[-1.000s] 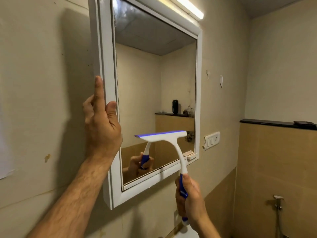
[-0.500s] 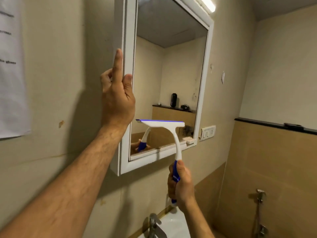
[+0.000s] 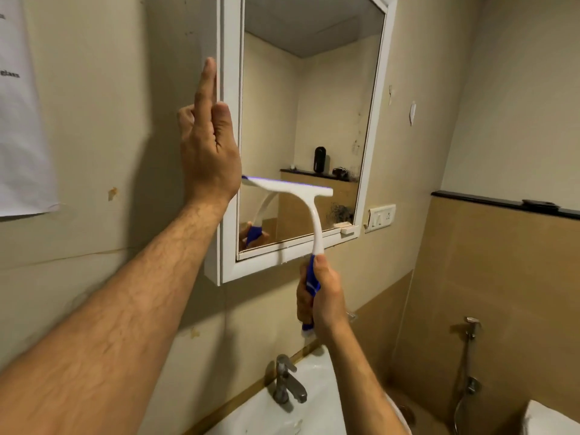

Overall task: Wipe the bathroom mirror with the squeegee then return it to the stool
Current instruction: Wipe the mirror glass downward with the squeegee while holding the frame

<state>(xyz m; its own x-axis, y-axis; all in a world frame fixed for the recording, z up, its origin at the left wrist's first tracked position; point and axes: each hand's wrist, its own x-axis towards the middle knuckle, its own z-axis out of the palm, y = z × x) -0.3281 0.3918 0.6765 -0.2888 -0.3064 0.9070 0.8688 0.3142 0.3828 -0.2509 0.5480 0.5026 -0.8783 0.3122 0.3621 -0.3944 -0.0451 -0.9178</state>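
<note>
Sink [image 3: 317,400] with tap [image 3: 287,384] nearest, below. Right hand [image 3: 320,296] wrapped round blue handle of squeegee [image 3: 301,196]; blade against lower glass of mirror [image 3: 307,120]. Left hand [image 3: 208,142], fingers straight, flat on mirror's left frame edge. Switch plate [image 3: 381,217] beside mirror's lower right corner.

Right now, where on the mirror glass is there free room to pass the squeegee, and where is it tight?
Free: the glass above the squeegee, between the white frame's left and right sides. Tight: the left edge, where the left hand rests on the frame and overlaps the blade's end. The right hand grips the handle below the frame.
</note>
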